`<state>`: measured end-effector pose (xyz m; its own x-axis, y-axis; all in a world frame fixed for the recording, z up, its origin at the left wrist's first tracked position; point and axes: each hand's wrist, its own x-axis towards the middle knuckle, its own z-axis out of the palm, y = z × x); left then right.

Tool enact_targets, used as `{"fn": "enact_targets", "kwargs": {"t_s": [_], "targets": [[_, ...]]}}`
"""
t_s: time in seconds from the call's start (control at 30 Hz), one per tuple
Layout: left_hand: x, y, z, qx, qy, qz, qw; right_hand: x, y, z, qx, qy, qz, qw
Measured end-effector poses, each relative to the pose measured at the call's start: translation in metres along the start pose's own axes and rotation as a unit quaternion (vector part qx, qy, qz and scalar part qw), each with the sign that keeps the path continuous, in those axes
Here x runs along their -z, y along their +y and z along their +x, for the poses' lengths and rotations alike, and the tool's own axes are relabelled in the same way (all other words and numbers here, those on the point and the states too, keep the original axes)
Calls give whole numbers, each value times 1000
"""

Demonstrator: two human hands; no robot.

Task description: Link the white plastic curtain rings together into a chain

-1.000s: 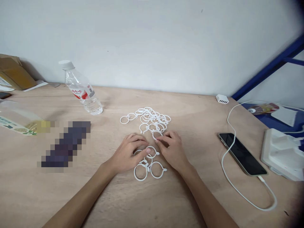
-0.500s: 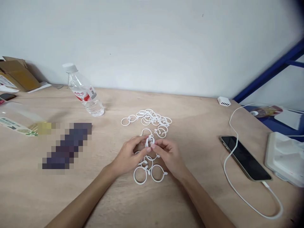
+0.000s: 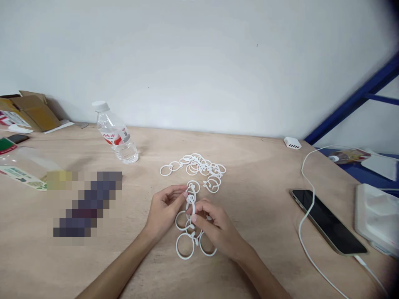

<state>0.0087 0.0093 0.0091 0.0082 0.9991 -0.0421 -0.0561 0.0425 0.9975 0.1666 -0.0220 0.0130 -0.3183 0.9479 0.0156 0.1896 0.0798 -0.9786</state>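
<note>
Thumb and fingers of my left hand [image 3: 163, 211] are pinched on a white plastic curtain ring [image 3: 192, 187] with a small eyelet. Just below and to its right, my right hand [image 3: 220, 228] grips another white curtain ring [image 3: 193, 207] edge-on. The two held rings overlap in view; whether they are linked I cannot tell. Under and in front of my hands lie several more curtain rings [image 3: 185, 258], partly covered by my right fingers. Farther back sits a loose pile of the same white rings [image 3: 204, 167].
A water bottle [image 3: 116, 139] stands at back left, near a cardboard box [image 3: 40, 114]. A large clear plastic container [image 3: 28, 166] lies at left beside a pixelated dark object [image 3: 90, 203]. On the right are a phone [image 3: 327, 222] with a white cable, a white case [image 3: 377, 216] and a small charger [image 3: 292, 143].
The view has tilted up slightly, so everything sits lower. My hands have moved apart, the right one drawing nearer to me with its ring while the left stays by the upper ring.
</note>
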Motion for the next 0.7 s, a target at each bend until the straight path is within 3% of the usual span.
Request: {"fn": "enact_targets", "kwargs": {"t_s": [0.17, 0.27, 0.4, 0.57, 0.7], "targets": [[9, 5, 8, 52, 85, -139, 985, -4, 2, -3, 18, -4, -49, 999], [17, 3, 15, 29, 147, -150, 977, -2, 3, -1, 55, 26, -63, 996], [24, -5, 19, -75, 176, 48, 980, -1, 5, 2, 107, 64, -64, 990], [18, -13, 8, -272, 104, 312, 904, -4, 8, 5, 105, 106, -68, 986], [14, -12, 2, -303, 62, 378, 872, -4, 11, 6, 104, 118, -71, 985]]}}
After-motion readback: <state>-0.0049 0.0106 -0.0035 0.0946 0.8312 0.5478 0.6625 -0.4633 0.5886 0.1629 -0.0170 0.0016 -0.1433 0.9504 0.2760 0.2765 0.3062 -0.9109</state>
